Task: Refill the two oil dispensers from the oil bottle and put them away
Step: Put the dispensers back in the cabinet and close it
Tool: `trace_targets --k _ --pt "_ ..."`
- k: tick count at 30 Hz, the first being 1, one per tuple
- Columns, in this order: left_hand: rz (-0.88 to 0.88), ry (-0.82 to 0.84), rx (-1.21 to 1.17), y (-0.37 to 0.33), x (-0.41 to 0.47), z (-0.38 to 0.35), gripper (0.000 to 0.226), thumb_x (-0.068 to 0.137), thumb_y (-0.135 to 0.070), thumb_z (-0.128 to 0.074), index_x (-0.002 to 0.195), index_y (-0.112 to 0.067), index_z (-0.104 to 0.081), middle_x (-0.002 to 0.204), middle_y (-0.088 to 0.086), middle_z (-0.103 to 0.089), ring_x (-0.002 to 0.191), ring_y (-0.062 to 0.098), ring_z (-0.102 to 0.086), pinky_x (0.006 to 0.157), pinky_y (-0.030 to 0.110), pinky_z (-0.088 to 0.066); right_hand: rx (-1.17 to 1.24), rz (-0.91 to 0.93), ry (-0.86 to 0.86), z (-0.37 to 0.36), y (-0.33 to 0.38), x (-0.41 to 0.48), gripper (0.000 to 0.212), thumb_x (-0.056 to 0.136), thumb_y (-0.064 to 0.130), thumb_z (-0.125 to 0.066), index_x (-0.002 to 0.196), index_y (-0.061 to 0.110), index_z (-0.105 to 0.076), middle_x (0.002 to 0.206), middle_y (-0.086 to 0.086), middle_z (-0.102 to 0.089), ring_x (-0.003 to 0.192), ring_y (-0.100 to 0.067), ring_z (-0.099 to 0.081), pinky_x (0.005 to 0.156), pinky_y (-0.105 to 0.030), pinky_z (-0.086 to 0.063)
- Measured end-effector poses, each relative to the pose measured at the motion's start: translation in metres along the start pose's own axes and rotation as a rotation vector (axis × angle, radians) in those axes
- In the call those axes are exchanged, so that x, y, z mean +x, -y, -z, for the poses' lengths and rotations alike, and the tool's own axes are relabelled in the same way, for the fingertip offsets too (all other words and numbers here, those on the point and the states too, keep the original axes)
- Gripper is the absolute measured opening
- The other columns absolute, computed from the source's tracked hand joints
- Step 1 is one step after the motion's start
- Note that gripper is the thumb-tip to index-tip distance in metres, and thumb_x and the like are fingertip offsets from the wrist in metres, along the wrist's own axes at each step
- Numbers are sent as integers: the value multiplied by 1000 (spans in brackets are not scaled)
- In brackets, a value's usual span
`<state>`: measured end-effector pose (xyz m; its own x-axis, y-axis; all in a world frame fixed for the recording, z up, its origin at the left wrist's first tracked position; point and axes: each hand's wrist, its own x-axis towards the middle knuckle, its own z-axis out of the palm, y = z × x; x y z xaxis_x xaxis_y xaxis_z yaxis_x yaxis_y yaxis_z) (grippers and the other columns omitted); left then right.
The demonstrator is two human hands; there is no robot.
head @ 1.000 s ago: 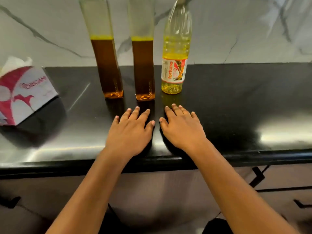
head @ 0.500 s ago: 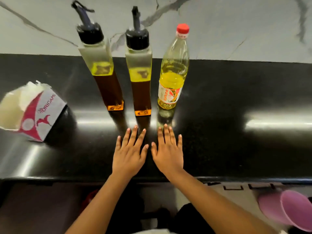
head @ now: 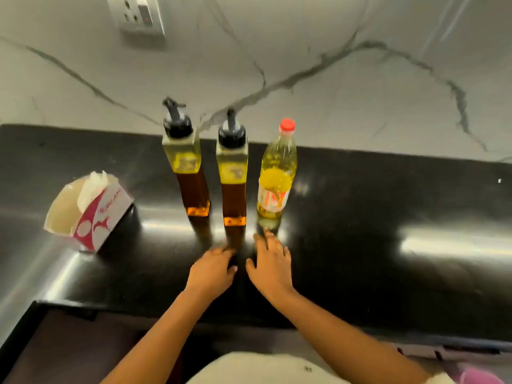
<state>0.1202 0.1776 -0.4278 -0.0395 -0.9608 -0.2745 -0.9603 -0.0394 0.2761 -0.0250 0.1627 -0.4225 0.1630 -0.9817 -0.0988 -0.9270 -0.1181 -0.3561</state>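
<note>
Two tall square glass oil dispensers with black pour spouts stand upright on the black counter [head: 360, 231]: the left dispenser [head: 188, 173] and the right dispenser [head: 232, 178], both mostly full of amber oil. To their right stands a plastic oil bottle [head: 277, 176] with a red cap and yellow oil. My left hand [head: 212, 270] lies flat on the counter in front of the right dispenser, holding nothing. My right hand [head: 271, 261] lies flat beside it, its fingertips close to the base of the oil bottle, apart from it.
An open tissue box [head: 88, 209], white and pink, lies tilted on the counter at the left. A marble wall with a socket plate [head: 138, 15] rises behind the bottles. The counter's front edge runs just under my wrists, with drawers below.
The view has pulled back and tilted up, now showing the wall socket. Both hands stay flat on the counter; the right one has edged forward toward the oil bottle.
</note>
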Motion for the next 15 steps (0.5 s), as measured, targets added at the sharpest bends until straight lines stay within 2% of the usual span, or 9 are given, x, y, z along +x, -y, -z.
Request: trace_targets --k 1,3,5,6,10,15 --pt "-46 -109 -75 -11 -3 23 36 97 -38 -44 131 -29 -52 134 -3 -57 123 17 -53 100 32 -45 49 48 -85 22 5 2 60 90 40 -51 144 24 -30 151 -2 -27 139 -21 -25 112 -41 -24" --pt "-237 -539 -159 -38 -9 82 26 95 -30 -51 117 -25 -64 115 -5 -68 106 13 -63 88 22 -46 177 163 -302 82 18 8 55 89 40 -49 140 26 -37 146 2 -35 135 -16 -31 107 -33 -29" --pt "-403 -893 -200 -66 -12 151 31 94 -32 -48 115 -20 -67 115 -3 -68 106 12 -62 87 18 -44 262 275 -536 150 34 19 52 87 42 -39 137 26 -40 143 4 -39 133 -13 -33 106 -27 -26" --pt "-459 -996 -200 -77 -12 181 34 93 -33 -46 115 -18 -67 117 -2 -67 109 12 -59 89 17 -43 265 321 -636 180 41 22 53 86 42 -34 136 26 -41 142 4 -40 132 -13 -34 106 -26 -26" --pt "-624 -1323 -119 -127 -5 299 36 91 -34 -47 117 -17 -65 125 2 -63 118 13 -48 94 24 -42 370 472 -965 297 61 31 49 88 39 -38 135 25 -44 142 4 -42 131 -10 -34 105 -26 -31" --pt "-734 -1531 -4 -181 8 386 36 89 -30 -58 121 -13 -64 130 8 -61 122 27 -54 100 36 -40 521 488 -1177 379 68 35 47 88 38 -46 133 24 -45 138 3 -45 126 -7 -39 97 -10 -23"
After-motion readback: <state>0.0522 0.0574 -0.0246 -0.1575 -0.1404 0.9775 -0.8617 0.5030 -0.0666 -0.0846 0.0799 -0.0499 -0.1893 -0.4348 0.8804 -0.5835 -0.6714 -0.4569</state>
